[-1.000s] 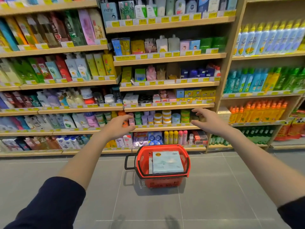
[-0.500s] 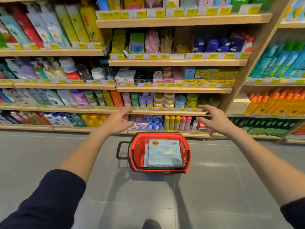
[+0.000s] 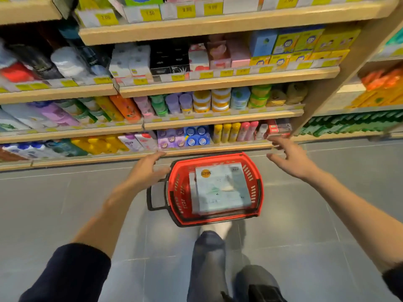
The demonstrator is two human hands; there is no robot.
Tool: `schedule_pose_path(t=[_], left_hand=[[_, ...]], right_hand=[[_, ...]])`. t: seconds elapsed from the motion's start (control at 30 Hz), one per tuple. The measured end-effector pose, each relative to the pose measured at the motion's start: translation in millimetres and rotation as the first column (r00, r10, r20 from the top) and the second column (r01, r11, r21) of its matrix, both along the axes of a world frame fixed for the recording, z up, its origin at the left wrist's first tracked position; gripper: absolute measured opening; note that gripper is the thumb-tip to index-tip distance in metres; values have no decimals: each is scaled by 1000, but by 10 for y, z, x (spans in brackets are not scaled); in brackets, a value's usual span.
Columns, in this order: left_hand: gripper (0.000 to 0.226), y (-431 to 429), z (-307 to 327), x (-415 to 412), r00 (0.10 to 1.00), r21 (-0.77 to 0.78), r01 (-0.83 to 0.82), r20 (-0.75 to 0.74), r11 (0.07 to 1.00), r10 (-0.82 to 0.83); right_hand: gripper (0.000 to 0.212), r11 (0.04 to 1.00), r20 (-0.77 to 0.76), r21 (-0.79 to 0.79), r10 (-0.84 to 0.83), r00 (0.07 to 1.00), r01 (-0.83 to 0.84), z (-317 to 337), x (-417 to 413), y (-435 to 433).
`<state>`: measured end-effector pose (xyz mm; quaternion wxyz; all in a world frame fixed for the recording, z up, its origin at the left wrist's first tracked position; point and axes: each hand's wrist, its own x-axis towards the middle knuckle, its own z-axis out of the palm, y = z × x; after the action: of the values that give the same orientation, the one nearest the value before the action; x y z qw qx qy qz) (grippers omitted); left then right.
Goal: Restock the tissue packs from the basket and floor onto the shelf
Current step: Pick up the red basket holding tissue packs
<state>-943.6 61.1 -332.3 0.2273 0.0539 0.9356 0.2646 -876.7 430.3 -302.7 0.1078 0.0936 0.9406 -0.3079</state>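
Red plastic basket (image 3: 214, 188) on grey floor tiles (image 3: 65, 203), just before the bottom shelf (image 3: 152, 153), black handle (image 3: 157, 196) folded out to the left. Held a pale blue-white tissue pack (image 3: 221, 188) lying flat, round orange logo near its far corner, print too blurred to read; another pack edge half hidden beneath. Left hand (image 3: 147, 168) hovered at the basket's left rim, fingers loosely spread, gripping nothing; contact with the rim impossible to tell. Right hand (image 3: 292, 158) off to the basket's right, apart from it, fingers wide and empty. Yellow price tags (image 3: 150, 14) on the upper shelf legible as 2.00, 1.50, 9.00; lower tags smeared. Products cut off at the top and sides. Trouser leg and white shoe (image 3: 220, 228) partly behind the near rim.
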Motion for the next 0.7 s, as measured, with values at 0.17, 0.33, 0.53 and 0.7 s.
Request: schedule_pose_path(t=[0.17,0.33,0.53,0.7], left_hand=[[53,-79,-702,-261,994,6,-42,105,999,41],[50,-135,-1615,-318,984,29,-58,170,998,52],[54,-236,-2889,-166,966,-57,-131,217,990,140],[62,-271,-3607,-73,962,-131,-228,121,965,244]], right_hand=[[47,999,113,14,-51,992,50,-672,-228,63],[47,997,222,29,-74,972,69,-1635,-304,214],[50,996,285,62,-82,955,67,-2848,-275,422],[79,997,356,64,-64,932,44,-3624,-251,604]])
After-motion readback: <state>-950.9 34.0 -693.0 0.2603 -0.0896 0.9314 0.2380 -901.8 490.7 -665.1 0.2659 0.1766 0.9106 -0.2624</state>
